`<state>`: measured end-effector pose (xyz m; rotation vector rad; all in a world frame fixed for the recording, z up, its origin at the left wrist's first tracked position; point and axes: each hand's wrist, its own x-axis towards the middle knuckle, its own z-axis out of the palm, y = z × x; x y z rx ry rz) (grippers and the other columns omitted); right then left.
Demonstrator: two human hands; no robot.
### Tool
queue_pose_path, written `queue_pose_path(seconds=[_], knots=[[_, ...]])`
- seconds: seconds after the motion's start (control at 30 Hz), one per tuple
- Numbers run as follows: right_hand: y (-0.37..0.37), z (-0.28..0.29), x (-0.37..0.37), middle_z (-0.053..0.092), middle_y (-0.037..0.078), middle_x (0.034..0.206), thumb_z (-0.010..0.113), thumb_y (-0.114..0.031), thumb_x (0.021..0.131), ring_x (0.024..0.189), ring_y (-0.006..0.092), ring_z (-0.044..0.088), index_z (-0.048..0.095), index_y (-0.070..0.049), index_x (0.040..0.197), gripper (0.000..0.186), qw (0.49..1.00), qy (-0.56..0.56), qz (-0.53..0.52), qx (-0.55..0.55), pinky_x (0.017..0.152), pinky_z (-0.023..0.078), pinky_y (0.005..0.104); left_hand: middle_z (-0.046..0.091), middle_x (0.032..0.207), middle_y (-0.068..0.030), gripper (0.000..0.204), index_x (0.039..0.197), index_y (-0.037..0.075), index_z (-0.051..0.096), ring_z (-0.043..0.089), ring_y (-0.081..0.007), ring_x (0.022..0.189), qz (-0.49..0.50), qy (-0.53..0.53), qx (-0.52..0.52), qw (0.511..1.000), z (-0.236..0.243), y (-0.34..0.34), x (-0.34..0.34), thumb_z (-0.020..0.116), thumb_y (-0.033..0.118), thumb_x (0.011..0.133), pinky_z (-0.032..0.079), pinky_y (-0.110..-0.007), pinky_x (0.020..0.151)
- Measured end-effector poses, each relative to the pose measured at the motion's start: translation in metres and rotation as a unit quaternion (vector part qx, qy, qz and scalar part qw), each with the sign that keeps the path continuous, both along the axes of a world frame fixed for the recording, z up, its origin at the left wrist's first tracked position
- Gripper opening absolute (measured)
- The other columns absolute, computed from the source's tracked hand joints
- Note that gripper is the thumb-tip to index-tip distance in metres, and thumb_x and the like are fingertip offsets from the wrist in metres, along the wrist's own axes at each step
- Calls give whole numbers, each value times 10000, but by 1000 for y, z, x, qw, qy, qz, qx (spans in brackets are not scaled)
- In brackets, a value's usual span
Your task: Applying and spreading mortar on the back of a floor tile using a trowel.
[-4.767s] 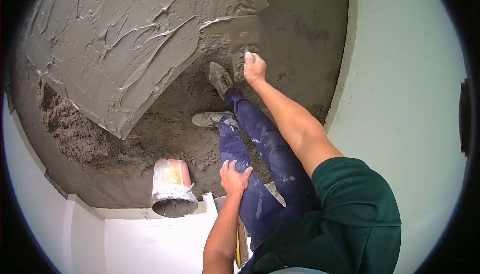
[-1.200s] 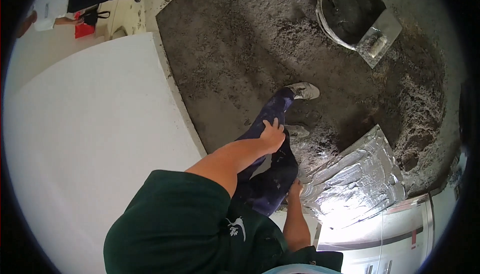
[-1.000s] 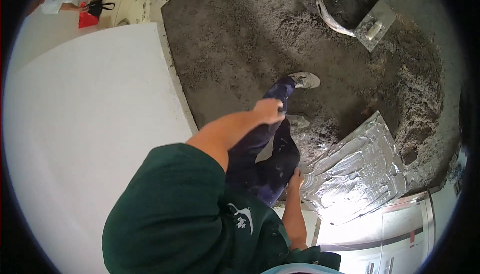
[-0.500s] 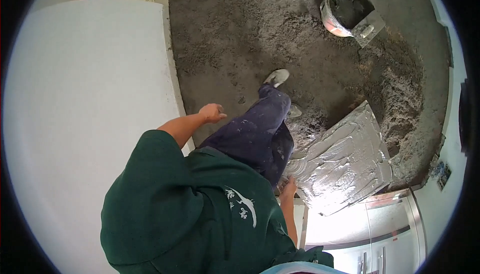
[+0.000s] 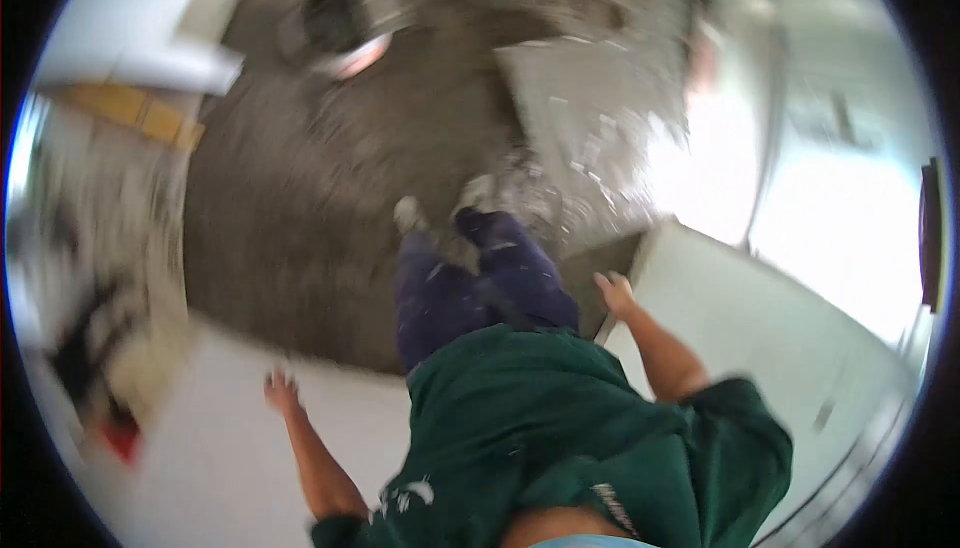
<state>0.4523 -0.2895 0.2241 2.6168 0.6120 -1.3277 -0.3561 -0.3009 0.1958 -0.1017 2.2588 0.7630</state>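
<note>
The person wears a dark green short-sleeved shirt (image 5: 560, 418) with a small white emblem near its lower left part and a pale marking lower right. Dark blue work trousers (image 5: 480, 283) carry pale flecks and smears. The shoes (image 5: 478, 191) are light grey, blurred by motion. Both forearms are bare, and both hands, left (image 5: 282, 391) and right (image 5: 615, 293), are ungloved.

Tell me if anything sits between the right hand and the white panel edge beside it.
Nothing visible does. The right hand hangs open right by the near edge of the white panel, with only bare grey mortar floor around it. The picture is blurred, so actual touch cannot be judged.
</note>
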Motion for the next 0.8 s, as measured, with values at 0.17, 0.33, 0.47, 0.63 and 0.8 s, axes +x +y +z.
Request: queue_pose_path(seconds=[0.17,0.33,0.47,0.63,0.8], knots=[[-25,40,-47,706,196,916,645,-432,942,791,317,709,681,27,1104,488,987,4,-157,43,666,578,424,680,1200,-130,497,1356,-36,555,662,-186,965,-265,58,211,939,101,242,133,588,322,1013,520,-312,757],[-97,38,-95,701,144,847,668,-410,934,746,253,694,686,14,1060,443,954,-8,-289,82,624,571,396,622,1317,-198,426,1384,-77,516,642,-258,1106,-530,156,524,648,267,427,312,485,189,1053,512,-358,943],[-134,33,-126,708,162,896,678,-419,919,731,268,692,679,22,1042,458,922,-16,-377,90,625,562,389,642,1291,-199,374,1364,-76,532,659,-255,1076,-547,4,648,531,336,476,426,439,90,1042,520,-349,918],[-215,12,-141,719,197,1019,678,-448,903,916,316,697,687,18,1109,509,884,-75,-454,75,801,549,417,687,1050,-42,228,1168,10,667,647,-130,955,-690,-81,526,490,234,460,576,606,129,984,508,-285,851],[-188,2,-117,697,218,1182,676,-474,896,1142,335,649,670,31,1201,590,868,-41,-490,66,980,484,414,688,933,-54,298,965,8,654,619,-168,889,-860,-5,186,475,-14,389,530,691,303,947,504,-370,830]])
